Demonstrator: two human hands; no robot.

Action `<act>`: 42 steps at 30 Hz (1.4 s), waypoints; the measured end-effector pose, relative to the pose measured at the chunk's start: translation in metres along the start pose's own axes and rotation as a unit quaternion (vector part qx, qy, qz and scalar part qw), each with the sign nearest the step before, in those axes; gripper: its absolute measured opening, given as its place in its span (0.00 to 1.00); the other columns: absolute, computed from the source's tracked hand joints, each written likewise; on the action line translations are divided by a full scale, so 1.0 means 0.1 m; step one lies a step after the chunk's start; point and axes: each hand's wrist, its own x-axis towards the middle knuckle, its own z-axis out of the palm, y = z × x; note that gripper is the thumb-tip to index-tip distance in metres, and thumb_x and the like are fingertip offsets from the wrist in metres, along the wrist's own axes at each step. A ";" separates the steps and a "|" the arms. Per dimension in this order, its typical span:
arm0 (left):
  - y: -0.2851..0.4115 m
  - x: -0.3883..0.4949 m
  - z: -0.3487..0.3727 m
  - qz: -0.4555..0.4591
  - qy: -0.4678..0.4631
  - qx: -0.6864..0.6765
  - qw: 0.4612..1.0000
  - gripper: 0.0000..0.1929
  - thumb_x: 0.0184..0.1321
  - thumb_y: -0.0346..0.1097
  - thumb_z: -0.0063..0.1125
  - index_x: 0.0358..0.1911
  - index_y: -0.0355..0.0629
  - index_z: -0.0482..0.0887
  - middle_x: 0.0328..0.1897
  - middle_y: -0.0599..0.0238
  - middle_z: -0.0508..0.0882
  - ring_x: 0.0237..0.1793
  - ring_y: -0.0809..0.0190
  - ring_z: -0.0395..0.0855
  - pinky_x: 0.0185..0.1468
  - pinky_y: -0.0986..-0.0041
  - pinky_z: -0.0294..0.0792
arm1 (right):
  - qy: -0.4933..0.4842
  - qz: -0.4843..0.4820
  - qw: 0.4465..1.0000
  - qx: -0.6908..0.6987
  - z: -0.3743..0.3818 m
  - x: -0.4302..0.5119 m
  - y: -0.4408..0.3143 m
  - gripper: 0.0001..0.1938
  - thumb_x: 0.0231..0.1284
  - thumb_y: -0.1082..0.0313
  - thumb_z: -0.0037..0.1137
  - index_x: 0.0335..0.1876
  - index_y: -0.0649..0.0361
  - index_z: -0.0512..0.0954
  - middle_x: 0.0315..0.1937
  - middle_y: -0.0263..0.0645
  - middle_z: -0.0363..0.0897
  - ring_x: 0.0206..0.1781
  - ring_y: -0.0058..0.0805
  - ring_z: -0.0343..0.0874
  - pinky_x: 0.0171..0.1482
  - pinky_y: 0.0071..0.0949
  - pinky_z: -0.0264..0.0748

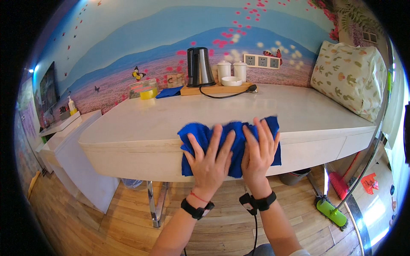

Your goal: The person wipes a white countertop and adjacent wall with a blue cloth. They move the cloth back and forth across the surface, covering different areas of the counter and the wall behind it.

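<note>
A blue cloth [235,144] hangs over the front edge of the white desk [144,123], partly on its top and partly down its front face. Both hands lie on the cloth. My left hand [209,158] has its fingers spread and pointing up across the left part of the cloth. On the right part rests my right hand [258,153], fingers slightly apart and a little blurred. Neither hand's fingers are visibly curled round the cloth; the palms' undersides are hidden.
An electric kettle [200,67], lidded white cups [240,71] and a power cord stand on a wooden tray [192,91] at the back. A patterned bag [350,76] occupies the desk's right end. A second blue cloth [169,92], yellow tape [149,93] and a green mop [331,212] are also there.
</note>
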 end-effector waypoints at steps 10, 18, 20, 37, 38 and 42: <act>-0.13 -0.59 0.09 0.067 -0.036 -0.002 0.997 0.34 0.67 0.51 0.58 0.72 0.41 0.71 0.82 0.33 0.53 0.76 0.12 0.40 0.72 0.24 0.40 | -0.092 -0.010 0.995 -0.023 -0.02 -0.77 -0.08 0.19 0.71 0.69 0.47 0.63 0.57 0.81 0.75 0.52 0.66 0.78 0.51 0.64 0.76 0.61 0.51; 0.09 -0.17 0.07 0.042 -0.030 0.013 0.999 0.27 0.71 0.51 0.53 0.73 0.67 0.74 0.84 0.75 0.62 0.79 0.36 0.56 0.67 0.46 0.60 | 0.065 0.004 0.996 0.059 0.09 -0.36 0.00 0.17 0.69 0.77 0.50 0.60 0.64 0.80 0.73 0.58 0.66 0.75 0.59 0.66 0.75 0.60 0.56; 0.06 -0.27 0.05 0.073 -0.003 0.031 0.997 0.27 0.71 0.52 0.52 0.73 0.65 0.74 0.83 0.72 0.64 0.79 0.39 0.58 0.68 0.48 0.59 | 0.056 -0.009 0.997 0.046 0.06 -0.50 -0.06 0.13 0.69 0.77 0.51 0.55 0.66 0.81 0.70 0.56 0.71 0.74 0.59 0.68 0.75 0.59 0.57; -1.10 -0.64 -0.28 -0.144 0.042 -0.017 0.989 0.33 0.66 0.40 0.51 0.73 0.31 0.65 0.84 0.40 0.53 0.80 0.18 0.37 0.75 0.29 0.42 | -0.137 -0.150 0.976 0.077 0.58 -0.42 -1.22 0.17 0.70 0.61 0.56 0.61 0.55 0.80 0.77 0.39 0.66 0.77 0.34 0.67 0.75 0.43 0.57; -1.10 -0.73 -0.29 -0.127 0.024 -0.014 0.992 0.34 0.65 0.38 0.53 0.74 0.31 0.64 0.84 0.39 0.53 0.80 0.18 0.37 0.74 0.29 0.42 | -0.136 -0.155 0.974 0.091 0.55 -0.51 -1.21 0.17 0.69 0.63 0.55 0.60 0.56 0.80 0.78 0.39 0.65 0.77 0.35 0.66 0.75 0.44 0.57; -1.10 -0.72 -0.36 -0.074 -0.022 -0.018 0.997 0.39 0.60 0.36 0.59 0.76 0.34 0.62 0.84 0.36 0.52 0.79 0.17 0.40 0.74 0.28 0.45 | -0.155 -0.148 0.973 0.088 0.44 -0.60 -1.10 0.17 0.66 0.67 0.54 0.59 0.58 0.80 0.78 0.43 0.64 0.78 0.38 0.66 0.75 0.50 0.55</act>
